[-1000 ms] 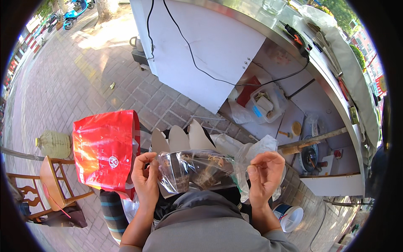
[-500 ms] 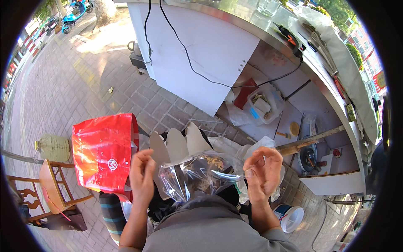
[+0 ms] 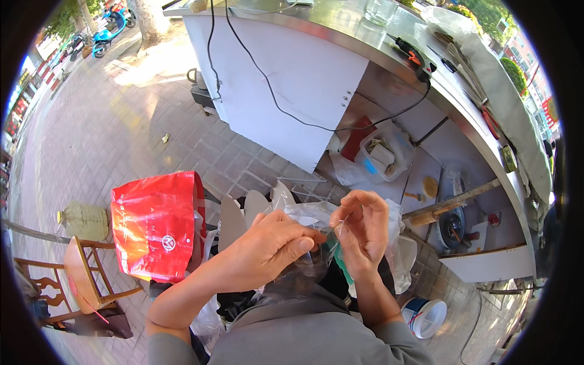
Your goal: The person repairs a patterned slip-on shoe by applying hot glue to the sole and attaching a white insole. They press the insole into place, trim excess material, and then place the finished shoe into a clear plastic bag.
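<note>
A clear plastic bag lies over my lap, with a dark thing inside that is mostly covered by my left hand. My right hand pinches the edge of this bag between thumb and fingers. My left hand reaches across from the left, its fingers bent and closed at the bag, close to the right fingertips; what they hold is hidden. Behind the left hand stand grey rounded card pieces. More crumpled clear plastic hangs beside my right wrist.
A red plastic bag stands to my left, near a wooden chair and a yellowish jug. Ahead is a metal-topped counter with a corded black-and-orange tool. A wooden pole juts from its shelf; a white bucket sits right.
My left hand has moved right, across the bag to near my right hand, covering the bag's dark contents. My right hand has shifted slightly left and up.
</note>
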A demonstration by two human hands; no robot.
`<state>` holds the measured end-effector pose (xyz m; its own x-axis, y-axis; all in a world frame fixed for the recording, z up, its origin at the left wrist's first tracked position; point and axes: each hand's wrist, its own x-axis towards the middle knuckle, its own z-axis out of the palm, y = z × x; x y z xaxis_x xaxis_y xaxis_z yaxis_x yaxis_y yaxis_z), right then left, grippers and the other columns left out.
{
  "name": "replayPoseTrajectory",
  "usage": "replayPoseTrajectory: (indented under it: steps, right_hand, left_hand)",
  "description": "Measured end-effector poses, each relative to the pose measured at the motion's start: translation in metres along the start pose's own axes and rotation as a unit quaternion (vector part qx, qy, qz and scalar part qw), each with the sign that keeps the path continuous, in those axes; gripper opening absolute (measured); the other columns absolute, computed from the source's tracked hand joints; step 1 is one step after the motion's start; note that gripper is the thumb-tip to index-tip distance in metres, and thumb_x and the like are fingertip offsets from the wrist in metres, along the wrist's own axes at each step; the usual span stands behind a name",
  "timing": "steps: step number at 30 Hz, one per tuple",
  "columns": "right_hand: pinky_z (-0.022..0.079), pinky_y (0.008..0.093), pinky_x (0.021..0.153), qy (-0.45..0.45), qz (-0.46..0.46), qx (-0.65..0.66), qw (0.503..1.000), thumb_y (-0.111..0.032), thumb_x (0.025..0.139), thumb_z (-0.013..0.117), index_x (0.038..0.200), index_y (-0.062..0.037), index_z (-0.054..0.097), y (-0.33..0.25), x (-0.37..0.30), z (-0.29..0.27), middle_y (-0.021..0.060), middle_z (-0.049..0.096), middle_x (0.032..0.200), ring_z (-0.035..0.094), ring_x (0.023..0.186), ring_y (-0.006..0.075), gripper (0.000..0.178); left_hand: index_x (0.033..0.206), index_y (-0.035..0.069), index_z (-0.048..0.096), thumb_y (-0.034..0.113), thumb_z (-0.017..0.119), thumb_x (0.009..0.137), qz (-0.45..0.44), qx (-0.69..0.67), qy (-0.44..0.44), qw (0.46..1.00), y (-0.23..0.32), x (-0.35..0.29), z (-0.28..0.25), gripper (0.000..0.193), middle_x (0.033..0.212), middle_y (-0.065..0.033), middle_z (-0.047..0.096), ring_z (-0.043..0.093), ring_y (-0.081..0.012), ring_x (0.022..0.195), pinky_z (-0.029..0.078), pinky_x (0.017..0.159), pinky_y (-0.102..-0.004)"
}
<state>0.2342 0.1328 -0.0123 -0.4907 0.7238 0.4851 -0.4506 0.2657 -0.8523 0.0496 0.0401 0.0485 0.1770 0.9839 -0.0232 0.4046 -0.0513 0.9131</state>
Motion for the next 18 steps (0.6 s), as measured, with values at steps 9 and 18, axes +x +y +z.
replayPoseTrajectory:
  steps: [9, 18]
  right_hand:
    - [0.049, 0.0316, 0.088, -0.135, 0.025, 0.086, 0.987, 0.009, 0.091, 0.06, 0.137, -0.0002, 0.037, 0.018, 0.051, 0.035, 0.0139, 0.049, 0.121, 0.055, 0.095, 0.0165, 0.053]
    - [0.049, 0.0319, 0.085, -0.172, 0.011, 0.074, 0.982, 0.011, 0.089, 0.061, 0.139, -0.0013, 0.037, 0.025, 0.063, 0.051, 0.0131, 0.051, 0.121, 0.056, 0.094, 0.0161, 0.056]
  left_hand:
    - [0.111, 0.004, 0.069, 0.037, 0.05, 0.104, -0.098, -0.179, -0.015, 0.979, -0.021, -0.042, -0.017, 0.039, 0.088, -0.0042, 0.063, 0.054, -0.0145, 0.083, 0.045, 0.079, -0.031]
    - [0.099, 0.001, 0.067, 0.029, 0.067, 0.097, -0.075, -0.281, 0.159, 0.944, -0.023, -0.051, -0.015, 0.028, 0.086, -0.0005, 0.061, 0.053, -0.0043, 0.067, 0.043, 0.059, -0.0221]
